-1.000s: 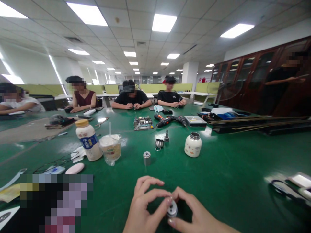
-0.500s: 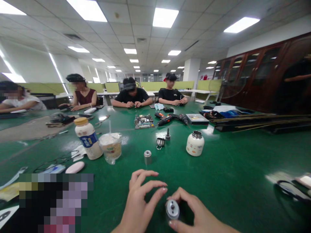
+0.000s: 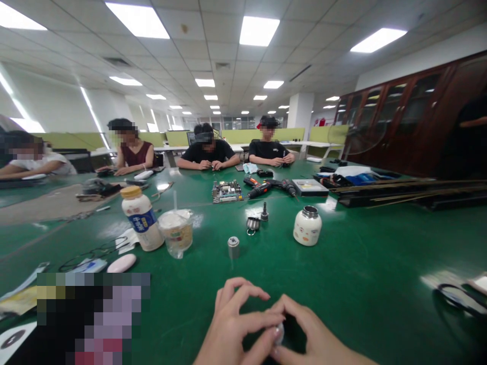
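Note:
My right hand (image 3: 304, 324) is closed round a small silver metal cylinder (image 3: 280, 332) near the bottom centre of the head view. Thumb and forefinger of my left hand (image 3: 243, 319) are pinched together at the top of that cylinder, covering most of it. Whether anything small sits between those left fingertips is hidden. A second silver cylinder (image 3: 233, 247) stands upright on the green table (image 3: 365, 284), beyond my hands. Farther off, a small round metal piece with a ring (image 3: 252, 224) lies beside a dark pointed fitting (image 3: 264, 212).
Left stand a capped bottle (image 3: 141, 220) and a lidded cup with a straw (image 3: 177, 233). A cream jar (image 3: 307, 226) is at the right. Beyond are a circuit board (image 3: 227, 192), power drills (image 3: 260, 189) and a flat box (image 3: 311, 187). Several people sit across the table.
My left hand has moved right and down, its fingertips now on the top of the metal cylinder, which showed uncovered before. The view has shifted slightly.

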`<move>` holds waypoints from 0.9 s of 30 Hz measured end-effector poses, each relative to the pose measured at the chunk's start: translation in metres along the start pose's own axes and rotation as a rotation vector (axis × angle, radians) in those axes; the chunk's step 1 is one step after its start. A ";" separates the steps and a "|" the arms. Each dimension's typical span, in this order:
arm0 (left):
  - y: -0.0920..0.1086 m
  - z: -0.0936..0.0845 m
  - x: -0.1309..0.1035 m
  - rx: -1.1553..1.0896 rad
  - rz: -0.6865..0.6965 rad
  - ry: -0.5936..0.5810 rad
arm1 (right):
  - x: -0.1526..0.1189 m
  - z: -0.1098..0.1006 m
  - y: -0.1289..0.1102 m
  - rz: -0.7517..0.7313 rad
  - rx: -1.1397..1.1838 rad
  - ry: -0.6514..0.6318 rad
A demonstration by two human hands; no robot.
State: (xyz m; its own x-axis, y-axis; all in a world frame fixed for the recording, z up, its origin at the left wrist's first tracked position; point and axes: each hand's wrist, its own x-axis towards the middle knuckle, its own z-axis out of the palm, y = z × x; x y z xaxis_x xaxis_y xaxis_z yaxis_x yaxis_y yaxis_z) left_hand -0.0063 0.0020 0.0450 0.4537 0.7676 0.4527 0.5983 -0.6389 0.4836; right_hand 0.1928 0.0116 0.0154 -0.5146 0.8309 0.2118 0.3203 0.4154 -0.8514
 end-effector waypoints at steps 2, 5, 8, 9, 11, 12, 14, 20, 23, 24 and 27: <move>0.002 0.001 -0.001 -0.023 -0.023 0.014 | -0.001 0.000 -0.001 0.014 -0.021 -0.002; 0.001 0.004 -0.002 -0.058 -0.038 0.022 | -0.001 0.001 0.005 0.021 -0.043 0.008; -0.001 0.007 -0.003 -0.123 -0.011 0.074 | -0.001 0.003 0.010 -0.010 -0.049 0.039; -0.001 0.008 -0.003 -0.154 -0.006 0.095 | -0.001 0.003 0.011 -0.019 -0.047 0.040; 0.000 0.009 -0.003 -0.202 -0.024 0.124 | 0.000 0.002 0.010 -0.032 -0.042 0.030; 0.001 0.009 -0.003 -0.211 -0.043 0.126 | 0.001 0.002 0.008 -0.034 -0.041 0.023; 0.001 0.008 -0.003 -0.211 -0.076 0.100 | 0.002 0.002 0.006 -0.032 -0.045 0.021; -0.001 0.008 -0.003 -0.351 -0.039 -0.014 | 0.001 0.003 0.012 -0.005 -0.031 0.020; 0.001 0.008 -0.002 -0.326 -0.087 0.040 | 0.000 0.003 0.012 -0.015 -0.022 0.015; 0.001 0.008 -0.001 -0.303 -0.111 0.047 | 0.000 0.003 0.012 -0.016 -0.027 0.012; 0.001 0.007 0.001 -0.267 -0.135 0.039 | 0.000 0.003 0.010 -0.004 -0.033 0.018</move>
State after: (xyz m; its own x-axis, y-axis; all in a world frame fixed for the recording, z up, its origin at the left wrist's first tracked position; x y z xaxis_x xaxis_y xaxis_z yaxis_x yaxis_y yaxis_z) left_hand -0.0006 0.0023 0.0408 0.3532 0.8471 0.3972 0.4537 -0.5263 0.7191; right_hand 0.1938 0.0146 0.0056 -0.5021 0.8352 0.2242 0.3447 0.4310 -0.8339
